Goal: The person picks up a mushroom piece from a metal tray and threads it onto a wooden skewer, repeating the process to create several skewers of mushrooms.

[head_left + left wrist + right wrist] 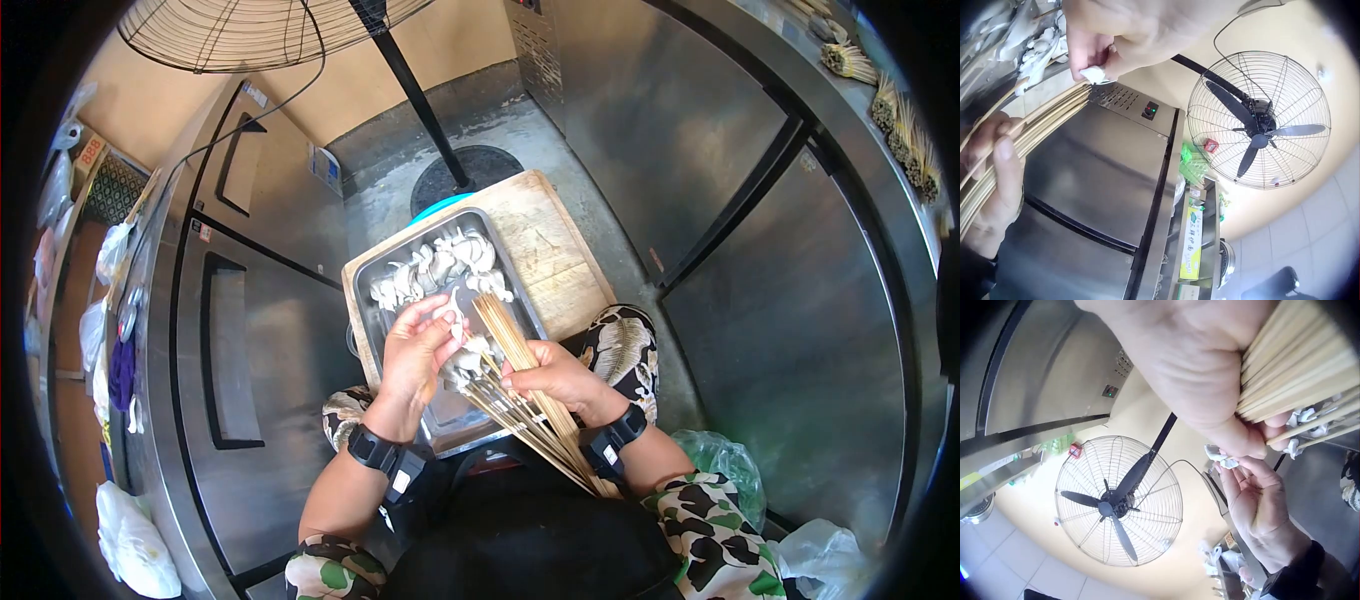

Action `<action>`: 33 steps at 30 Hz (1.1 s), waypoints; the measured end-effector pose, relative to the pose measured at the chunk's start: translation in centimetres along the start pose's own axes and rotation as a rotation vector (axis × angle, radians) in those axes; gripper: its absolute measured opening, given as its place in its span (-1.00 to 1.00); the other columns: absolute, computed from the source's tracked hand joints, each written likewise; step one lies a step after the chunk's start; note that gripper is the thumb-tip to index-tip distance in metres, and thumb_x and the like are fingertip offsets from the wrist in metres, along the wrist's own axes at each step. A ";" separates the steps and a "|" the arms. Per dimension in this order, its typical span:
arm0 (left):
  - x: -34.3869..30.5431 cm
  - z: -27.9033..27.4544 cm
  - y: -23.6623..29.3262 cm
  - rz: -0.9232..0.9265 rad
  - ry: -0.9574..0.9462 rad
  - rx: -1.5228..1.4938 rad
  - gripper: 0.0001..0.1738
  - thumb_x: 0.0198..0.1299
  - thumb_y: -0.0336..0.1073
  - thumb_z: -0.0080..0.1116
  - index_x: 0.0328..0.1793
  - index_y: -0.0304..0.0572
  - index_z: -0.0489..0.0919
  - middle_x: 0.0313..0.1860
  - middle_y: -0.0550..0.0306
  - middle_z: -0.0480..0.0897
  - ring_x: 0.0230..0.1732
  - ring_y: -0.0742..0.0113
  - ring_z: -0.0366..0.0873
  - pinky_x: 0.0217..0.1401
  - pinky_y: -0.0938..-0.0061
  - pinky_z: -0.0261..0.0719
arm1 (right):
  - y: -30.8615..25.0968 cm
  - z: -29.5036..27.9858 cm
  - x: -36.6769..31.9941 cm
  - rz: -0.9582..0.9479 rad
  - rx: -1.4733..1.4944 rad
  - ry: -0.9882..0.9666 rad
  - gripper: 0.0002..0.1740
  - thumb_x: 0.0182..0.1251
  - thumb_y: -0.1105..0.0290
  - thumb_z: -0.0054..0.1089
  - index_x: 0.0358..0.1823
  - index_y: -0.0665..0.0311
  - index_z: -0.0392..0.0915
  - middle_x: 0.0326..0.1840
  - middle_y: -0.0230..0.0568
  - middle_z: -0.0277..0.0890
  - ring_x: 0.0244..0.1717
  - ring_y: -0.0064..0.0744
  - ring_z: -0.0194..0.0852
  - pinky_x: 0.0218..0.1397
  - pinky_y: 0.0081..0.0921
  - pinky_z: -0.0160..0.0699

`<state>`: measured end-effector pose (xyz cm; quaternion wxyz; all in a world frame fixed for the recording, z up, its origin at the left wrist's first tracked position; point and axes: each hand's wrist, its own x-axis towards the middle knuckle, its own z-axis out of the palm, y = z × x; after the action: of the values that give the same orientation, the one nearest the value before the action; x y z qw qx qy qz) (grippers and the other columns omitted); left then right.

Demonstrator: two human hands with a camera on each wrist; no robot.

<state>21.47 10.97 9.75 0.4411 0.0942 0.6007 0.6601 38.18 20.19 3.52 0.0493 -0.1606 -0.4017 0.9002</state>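
My left hand point(412, 350) pinches a small white piece of food point(456, 318) between thumb and fingertips, over a metal tray point(445, 415). In my right hand point(560, 378) is a thick bundle of bamboo skewers point(512, 340), gripped with the thumb across it. Beneath the bundle, thinner skewers carry white pieces point(468, 360) at their far ends. More curled white pieces point(435, 265) lie heaped at the tray's far end. The left wrist view has the pinched piece point(1096, 74) right at the skewer tips; the right wrist view shows both hands close together.
The tray rests on a wooden board point(560, 265) in front of the knees. Steel cabinets stand left point(285, 330) and right point(790, 300). Behind the board is a fan's pole point(420, 95). Skewer bundles point(848, 62) lie on the right counter. Plastic bags point(725, 465) sit low right.
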 end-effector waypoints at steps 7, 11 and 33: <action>-1.3 -0.6 -0.4 -0.010 0.008 -0.045 -0.72 0.19 -0.51 0.06 0.05 -0.27 0.42 -0.19 0.04 0.56 -0.20 0.30 0.60 -0.14 0.50 0.66 | 0.5 0.9 0.1 -0.003 -0.138 0.033 -0.87 0.07 0.59 0.21 -0.34 0.28 0.49 -0.49 -0.41 0.49 -0.53 -0.73 0.38 -0.49 -0.78 0.32; -2.1 -0.9 -0.7 -0.010 0.037 -0.091 -0.69 0.18 -0.56 0.05 0.07 -0.31 0.40 -0.21 0.00 0.56 -0.20 0.28 0.60 -0.15 0.52 0.67 | 0.2 1.5 0.0 -0.010 -0.181 0.031 -0.87 0.07 0.58 0.22 -0.33 0.28 0.50 -0.47 -0.42 0.49 -0.51 -0.74 0.37 -0.47 -0.78 0.33; -4.2 -5.2 -2.3 0.030 -0.004 0.272 -0.63 0.20 -0.44 0.07 0.15 -0.21 0.37 -0.06 0.12 0.45 -0.23 0.36 0.56 -0.16 0.54 0.64 | 1.6 2.3 0.5 0.003 -0.470 0.044 -0.86 0.10 0.51 0.24 -0.31 0.29 0.49 -0.42 -0.48 0.46 -0.42 -0.74 0.35 -0.32 -0.73 0.38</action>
<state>21.66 4.10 8.11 0.4156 0.1632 0.6823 0.5789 36.98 17.65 3.66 0.0181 -0.1877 -0.5989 0.7783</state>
